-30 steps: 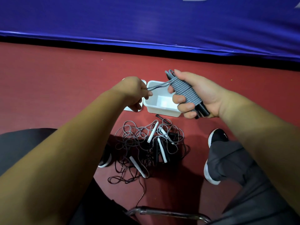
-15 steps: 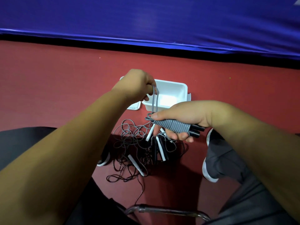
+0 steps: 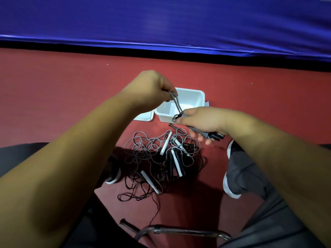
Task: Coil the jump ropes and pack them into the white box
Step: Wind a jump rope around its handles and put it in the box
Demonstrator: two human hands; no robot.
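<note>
My right hand (image 3: 200, 120) grips a coiled grey jump rope (image 3: 204, 133) wound around its black handles, held low over the floor in front of the white box (image 3: 195, 99). My left hand (image 3: 152, 86) pinches the free end of that rope (image 3: 176, 103), which runs taut down to the bundle. The white box sits open on the red floor just behind both hands. A tangled pile of jump ropes (image 3: 161, 158) with white and black handles lies on the floor below my hands.
A white lid (image 3: 144, 116) lies flat left of the box. My shoes (image 3: 231, 183) and knees flank the rope pile. A metal chair bar (image 3: 179, 231) crosses the bottom. A blue padded wall (image 3: 161, 24) runs along the back.
My right hand turned palm-down and dropped with the bundle from beside the box to in front of it. My left hand rose, pulling the rope end from sideways to upward.
</note>
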